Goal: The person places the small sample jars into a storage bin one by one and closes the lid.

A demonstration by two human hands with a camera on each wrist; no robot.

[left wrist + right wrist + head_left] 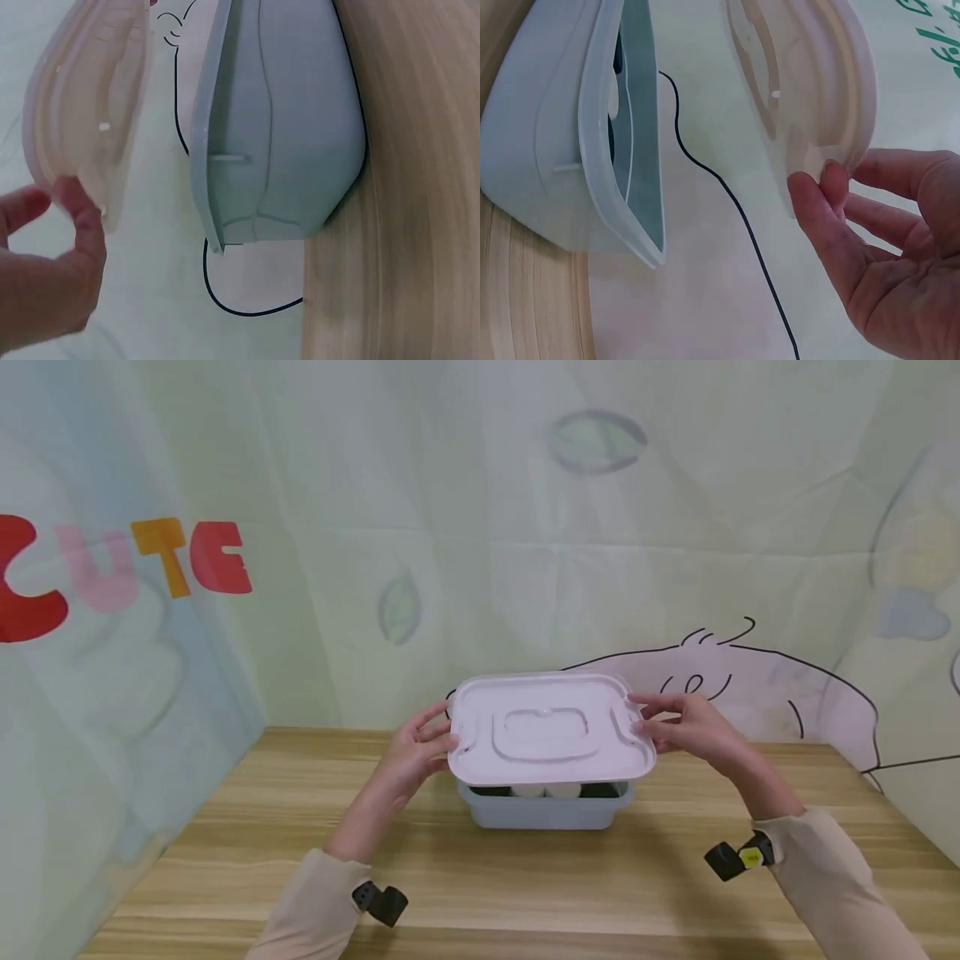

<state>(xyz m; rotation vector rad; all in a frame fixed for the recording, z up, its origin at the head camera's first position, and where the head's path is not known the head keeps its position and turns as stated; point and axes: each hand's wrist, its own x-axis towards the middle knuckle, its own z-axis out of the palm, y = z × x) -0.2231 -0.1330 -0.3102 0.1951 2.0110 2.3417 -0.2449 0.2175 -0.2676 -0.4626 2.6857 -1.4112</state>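
Note:
A pale pinkish-white plastic lid is held up by both hands, tilted, above a light blue-grey storage box. At the lid's left end, my left hand pinches the rim between thumb and fingers. My right hand grips the opposite end in the same way. In both wrist views a gap separates the lid from the box. Below the lid's front edge, white rounded things and dark things show inside the box; their kind is hidden.
The box stands on a wood-grain table near its back edge. Behind hangs a pale printed cloth with coloured letters at the left. Each sleeve carries a small black device at the wrist.

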